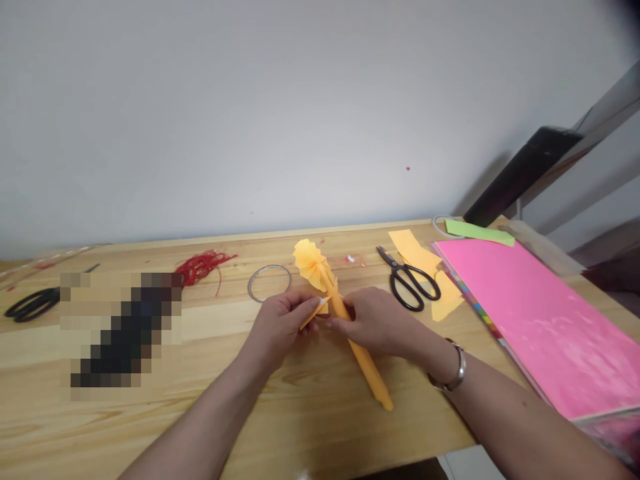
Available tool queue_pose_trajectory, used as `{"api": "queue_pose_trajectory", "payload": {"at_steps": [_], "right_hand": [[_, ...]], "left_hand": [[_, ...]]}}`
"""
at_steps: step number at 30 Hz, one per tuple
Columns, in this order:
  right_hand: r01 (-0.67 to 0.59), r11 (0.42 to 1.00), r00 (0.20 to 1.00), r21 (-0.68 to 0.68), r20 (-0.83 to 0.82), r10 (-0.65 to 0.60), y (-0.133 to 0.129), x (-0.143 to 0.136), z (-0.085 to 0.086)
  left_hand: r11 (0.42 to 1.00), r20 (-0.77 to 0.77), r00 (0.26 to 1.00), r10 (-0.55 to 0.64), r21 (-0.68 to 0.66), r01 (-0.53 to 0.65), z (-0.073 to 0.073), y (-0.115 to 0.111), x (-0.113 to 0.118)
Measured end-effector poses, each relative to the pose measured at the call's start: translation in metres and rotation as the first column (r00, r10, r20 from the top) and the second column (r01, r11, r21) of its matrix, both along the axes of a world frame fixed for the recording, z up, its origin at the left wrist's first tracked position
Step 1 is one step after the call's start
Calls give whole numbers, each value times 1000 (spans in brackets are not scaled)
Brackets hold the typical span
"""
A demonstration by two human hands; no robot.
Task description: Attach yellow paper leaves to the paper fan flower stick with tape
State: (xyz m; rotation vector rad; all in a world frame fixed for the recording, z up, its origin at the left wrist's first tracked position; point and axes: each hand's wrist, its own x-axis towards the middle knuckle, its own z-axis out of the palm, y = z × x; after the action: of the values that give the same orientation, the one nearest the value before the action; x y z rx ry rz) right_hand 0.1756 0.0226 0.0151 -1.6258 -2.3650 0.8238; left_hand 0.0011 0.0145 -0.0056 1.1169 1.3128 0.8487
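Observation:
A rolled orange paper stick [369, 371] slants across the table, with a pleated yellow-orange paper fan shape [310, 262] at its upper end. My right hand [377, 321] has its fingers closed around the upper part of the stick. My left hand [286, 321] pinches a small folded orange paper piece [314, 315] just left of the stick. Some fingertips of both hands are hidden behind the paper and the hands.
Black scissors [407, 277] and orange paper scraps [411, 248] lie right of the hands. Farther right are pink sheets [535, 313] and a green strip [479, 232]. Leftward are a ring [250, 285], red thread [203, 267], a pixelated dark object [127, 337] and more scissors [34, 305].

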Motion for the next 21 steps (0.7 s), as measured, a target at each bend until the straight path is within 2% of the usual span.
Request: {"api": "queue_pose_trajectory", "payload": {"at_steps": [2,4,9,15,18,21], "right_hand": [[6,997,997,-74,-70,-11,1,1,-1],[16,996,994,-92,-110,-26,2,1,-2],[10,999,992,-44,-122,-15,2,0,0],[26,1000,992,-7,-120,-27,0,0,4],[35,999,990,-9,-136,-36,-1,0,4],[42,999,989,1,-139,-42,-1,-1,3]], "left_hand": [[1000,-20,1000,-9,4,9,1,0,0],[1000,-44,999,-13,10,13,3,1,0],[998,-126,992,-23,60,31,8,1,-1],[988,-256,967,-7,147,46,4,2,-5],[993,-219,976,12,120,15,3,2,-5],[998,-111,993,30,57,-23,5,1,-4]]}}
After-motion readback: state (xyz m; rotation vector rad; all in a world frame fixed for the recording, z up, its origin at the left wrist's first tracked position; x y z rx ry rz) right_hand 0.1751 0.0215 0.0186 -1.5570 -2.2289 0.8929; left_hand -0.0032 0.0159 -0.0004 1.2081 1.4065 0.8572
